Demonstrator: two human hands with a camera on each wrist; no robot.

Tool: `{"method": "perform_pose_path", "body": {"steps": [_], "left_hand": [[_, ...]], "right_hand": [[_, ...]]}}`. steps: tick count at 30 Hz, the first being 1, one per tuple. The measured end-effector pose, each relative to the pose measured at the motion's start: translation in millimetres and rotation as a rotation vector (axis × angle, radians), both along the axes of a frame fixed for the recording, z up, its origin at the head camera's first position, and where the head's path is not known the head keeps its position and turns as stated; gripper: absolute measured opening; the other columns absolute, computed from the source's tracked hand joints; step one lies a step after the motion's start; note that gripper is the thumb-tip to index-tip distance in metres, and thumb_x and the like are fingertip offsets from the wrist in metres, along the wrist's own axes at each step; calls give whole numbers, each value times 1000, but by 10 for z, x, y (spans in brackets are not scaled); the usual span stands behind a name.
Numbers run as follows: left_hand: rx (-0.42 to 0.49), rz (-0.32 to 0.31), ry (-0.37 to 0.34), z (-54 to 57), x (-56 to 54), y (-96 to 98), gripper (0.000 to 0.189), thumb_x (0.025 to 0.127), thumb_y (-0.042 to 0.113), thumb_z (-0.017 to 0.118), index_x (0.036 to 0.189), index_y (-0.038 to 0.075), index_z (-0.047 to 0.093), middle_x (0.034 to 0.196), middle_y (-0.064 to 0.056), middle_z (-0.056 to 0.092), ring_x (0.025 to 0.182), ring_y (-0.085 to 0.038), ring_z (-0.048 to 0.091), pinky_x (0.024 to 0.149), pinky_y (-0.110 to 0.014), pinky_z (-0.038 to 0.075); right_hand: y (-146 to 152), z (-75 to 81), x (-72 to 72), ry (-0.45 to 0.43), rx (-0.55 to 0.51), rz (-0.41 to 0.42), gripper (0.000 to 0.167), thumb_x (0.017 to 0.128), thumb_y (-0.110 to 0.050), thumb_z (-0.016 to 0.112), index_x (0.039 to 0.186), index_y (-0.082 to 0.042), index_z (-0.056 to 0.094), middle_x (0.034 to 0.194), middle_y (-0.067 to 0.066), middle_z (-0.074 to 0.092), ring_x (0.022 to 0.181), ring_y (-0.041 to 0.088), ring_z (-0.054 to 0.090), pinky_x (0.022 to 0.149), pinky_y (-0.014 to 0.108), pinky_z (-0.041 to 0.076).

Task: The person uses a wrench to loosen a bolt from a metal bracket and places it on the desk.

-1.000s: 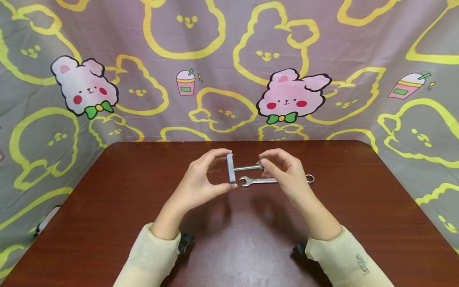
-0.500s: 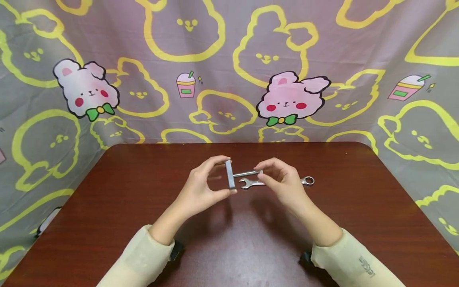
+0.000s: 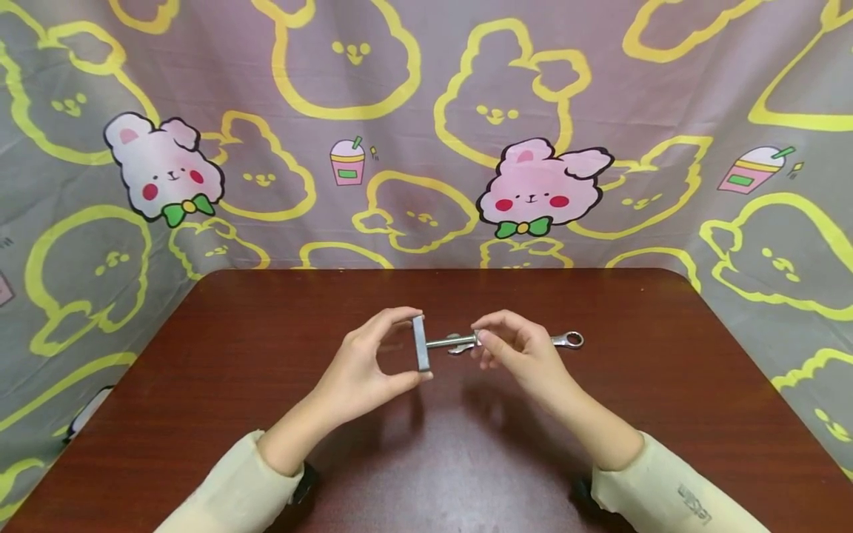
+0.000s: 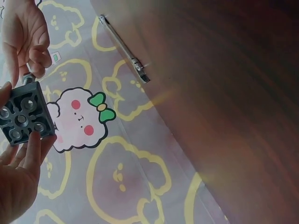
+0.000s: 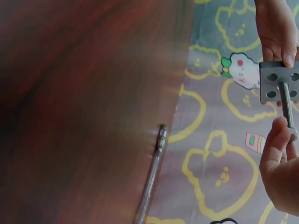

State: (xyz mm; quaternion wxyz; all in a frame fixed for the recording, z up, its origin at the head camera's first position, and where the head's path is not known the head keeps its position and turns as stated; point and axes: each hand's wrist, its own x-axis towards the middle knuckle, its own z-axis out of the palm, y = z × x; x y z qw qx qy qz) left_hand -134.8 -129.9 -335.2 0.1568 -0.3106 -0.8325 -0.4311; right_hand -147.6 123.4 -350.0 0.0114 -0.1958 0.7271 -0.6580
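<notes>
My left hand [image 3: 356,366] holds a square grey metal plate [image 3: 420,344] by opposite edges, thumb below and fingers above. In the left wrist view the plate [image 4: 21,120] shows a ribbed face with a hole near each corner and one in the middle. A long bolt [image 3: 443,343] stands out from the plate's centre on the right side. My right hand [image 3: 523,352] pinches the bolt's hex head [image 5: 293,135] between thumb and fingers. Both hands are raised over the table. Behind the bolt lies a combination wrench [image 3: 569,340], partly hidden by my right hand.
The dark red-brown table [image 3: 233,318] spreads under both arms. At its back edge hangs a cloth [image 3: 426,133] printed with cartoon rabbits and cups, which also runs along both sides. A dark wrist strap [image 3: 303,485] shows at my left cuff.
Both hands, with the plate and bolt, have come lower and slightly left in the head view. The right fingers have shifted around the bolt head. The bolt now overlaps the wrench's open end.
</notes>
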Motion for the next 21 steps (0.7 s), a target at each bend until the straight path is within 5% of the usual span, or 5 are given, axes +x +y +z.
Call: {"method": "perform_pose_path", "body": {"steps": [6, 10, 18, 21], "left_hand": [[19, -24, -31, -19, 33, -13, 74, 68, 11, 91, 132, 13, 55, 123, -1, 67, 111, -16, 67, 87, -34, 61], [7, -21, -27, -26, 44, -22, 74, 68, 12, 91, 132, 13, 55, 123, -1, 67, 111, -16, 67, 87, -34, 61], [-39, 0, 2, -19, 96, -28, 73, 69, 14, 90, 133, 13, 54, 126, 1, 65, 114, -15, 66, 86, -33, 61], [-38, 6, 4, -25, 125, -26, 73, 69, 14, 90, 133, 14, 54, 126, 1, 65, 114, -15, 66, 85, -34, 61]], "right_hand": [[-80, -49, 40, -31, -60, -69, 10, 98, -8, 61, 102, 0, 64, 74, 1, 69, 64, 11, 65, 60, 25, 58], [-99, -65, 70, -25, -72, -89, 16, 93, -2, 65, 108, 5, 63, 86, -3, 71, 73, 7, 66, 67, 24, 60], [-49, -85, 102, 143, 23, -4, 34, 85, 10, 69, 117, 8, 60, 106, -15, 69, 84, 6, 63, 72, 19, 55], [-10, -74, 110, 99, 33, 49, 31, 88, 6, 67, 118, 7, 60, 104, 0, 70, 82, 7, 67, 74, 24, 59]]}}
